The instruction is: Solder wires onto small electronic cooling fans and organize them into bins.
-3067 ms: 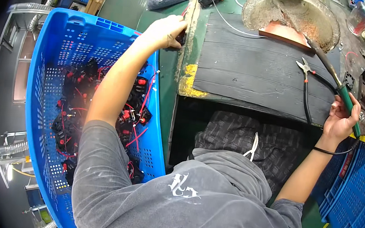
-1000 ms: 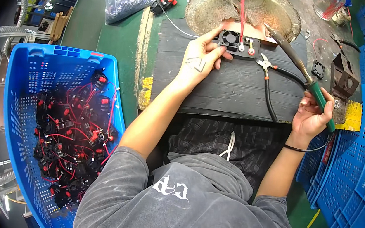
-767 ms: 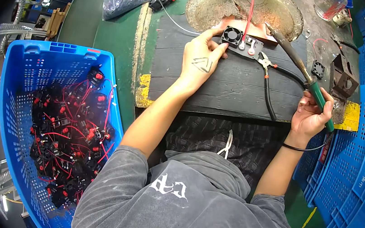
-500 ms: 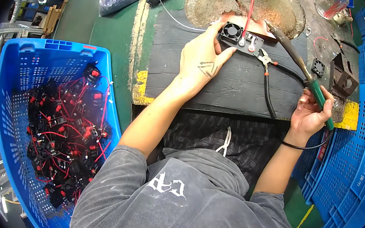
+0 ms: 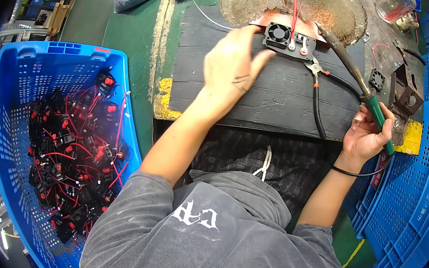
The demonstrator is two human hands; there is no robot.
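Note:
My left hand [image 5: 227,70] is open beside a black fan assembly [image 5: 311,47], its thumb and fingers apart near the assembly's left edge. On that flat black plate sit a small square fan [image 5: 279,33] and two metal terminals; red wires [image 5: 295,10] rise from it. In my right hand [image 5: 367,135] is a soldering iron [image 5: 375,108] held by its green handle. Its long barrel slants up and left, with the tip by the copper-coloured sheet [image 5: 271,19] behind the assembly. Side cutters [image 5: 316,79] with black handles lie just right of the assembly.
A dark wooden board [image 5: 262,91] covers the bench under the assembly, with a crusted round basin [image 5: 241,3] behind. To the left, a blue crate [image 5: 10,77] holds several wired black parts. Blue crates [image 5: 413,174] stand right, near a metal bracket [image 5: 406,93].
My left hand has drawn slightly left off the fan assembly and its fingers have parted from it. My right hand keeps the soldering iron in nearly the same place.

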